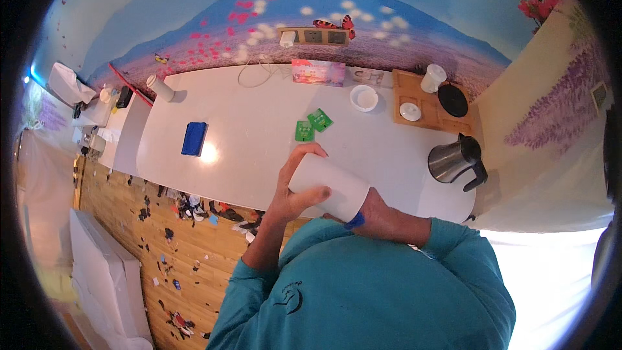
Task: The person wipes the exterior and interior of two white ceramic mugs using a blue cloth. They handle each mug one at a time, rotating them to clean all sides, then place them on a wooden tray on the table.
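Observation:
My left hand (296, 189) grips a white cylindrical container (330, 185), its thumb across the near side and its fingers round the far end. The container is tilted over the near edge of the white table. My right hand (376, 206) is at the container's open end, mostly inside it, so its fingers are hidden. A bit of blue cloth (355, 221) shows at the rim beside that hand. Just beyond the container lie two green packets (304, 131). A folded blue cloth (194, 139) rests farther left on the table.
On the white table (243, 131) stand a steel kettle (449, 159) at right, a wooden tray (423, 119) with a white canister (433, 78), a white bowl (364, 98) and, at left, a white cup (160, 88). Scraps litter the wooden floor (194, 257).

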`<state>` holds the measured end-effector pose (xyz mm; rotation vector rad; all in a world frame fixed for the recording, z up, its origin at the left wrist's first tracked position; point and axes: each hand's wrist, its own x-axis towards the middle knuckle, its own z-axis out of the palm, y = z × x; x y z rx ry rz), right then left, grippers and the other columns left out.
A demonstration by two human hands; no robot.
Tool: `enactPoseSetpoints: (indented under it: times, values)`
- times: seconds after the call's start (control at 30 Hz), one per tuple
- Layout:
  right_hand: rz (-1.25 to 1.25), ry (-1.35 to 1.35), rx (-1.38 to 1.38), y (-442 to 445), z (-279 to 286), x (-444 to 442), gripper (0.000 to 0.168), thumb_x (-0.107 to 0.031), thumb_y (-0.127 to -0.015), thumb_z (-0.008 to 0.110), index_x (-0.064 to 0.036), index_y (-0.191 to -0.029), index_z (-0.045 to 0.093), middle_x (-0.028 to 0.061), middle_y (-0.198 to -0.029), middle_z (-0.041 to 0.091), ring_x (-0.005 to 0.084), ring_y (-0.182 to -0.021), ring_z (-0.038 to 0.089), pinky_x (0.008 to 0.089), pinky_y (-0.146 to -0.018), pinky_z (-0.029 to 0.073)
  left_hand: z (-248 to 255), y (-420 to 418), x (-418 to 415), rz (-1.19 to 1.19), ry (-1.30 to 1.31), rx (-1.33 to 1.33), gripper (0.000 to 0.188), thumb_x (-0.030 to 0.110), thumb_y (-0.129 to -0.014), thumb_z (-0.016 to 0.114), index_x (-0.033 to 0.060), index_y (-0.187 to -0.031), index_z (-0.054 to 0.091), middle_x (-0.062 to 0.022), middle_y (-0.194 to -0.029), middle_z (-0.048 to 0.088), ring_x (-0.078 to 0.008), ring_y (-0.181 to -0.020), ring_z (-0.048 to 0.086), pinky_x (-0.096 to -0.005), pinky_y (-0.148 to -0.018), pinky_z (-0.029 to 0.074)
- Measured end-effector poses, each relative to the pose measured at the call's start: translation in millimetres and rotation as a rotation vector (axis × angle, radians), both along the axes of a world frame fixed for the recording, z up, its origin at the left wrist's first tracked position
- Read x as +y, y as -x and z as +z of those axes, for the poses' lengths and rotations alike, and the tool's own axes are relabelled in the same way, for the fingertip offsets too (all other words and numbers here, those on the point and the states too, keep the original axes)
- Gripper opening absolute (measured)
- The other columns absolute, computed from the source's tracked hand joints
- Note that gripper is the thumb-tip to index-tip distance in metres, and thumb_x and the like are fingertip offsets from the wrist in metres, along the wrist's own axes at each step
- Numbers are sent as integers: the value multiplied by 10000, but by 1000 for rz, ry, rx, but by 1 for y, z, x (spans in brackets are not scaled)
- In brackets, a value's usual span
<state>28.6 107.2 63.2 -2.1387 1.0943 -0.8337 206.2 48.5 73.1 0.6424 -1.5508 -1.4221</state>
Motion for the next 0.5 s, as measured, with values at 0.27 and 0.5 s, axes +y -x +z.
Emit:
enactPoseSetpoints:
  times: [0.27, 0.5]
  values:
    - [16, 93, 104, 9, -31, -16, 396, -228, -791, 697, -65, -1125, 560, 147, -1048, 603, 288, -1016, 583, 393, -851, 486, -19, 6, -5, 70, -379, -49, 460, 306, -745, 734, 109, -1101, 519, -53, -1016, 525, -156, -968, 495, -326, -843, 421]
    - [-75, -977, -737, 10, 10, -2, 527, -271, -857, 658, -24, -1264, 430, 121, -1059, 583, 218, -1017, 573, 362, -807, 519, -4, -1, -11, -11, -3, 42, 523, 316, -715, 755, 83, -1123, 524, -86, -1115, 519, -209, -1060, 491, -349, -884, 420]
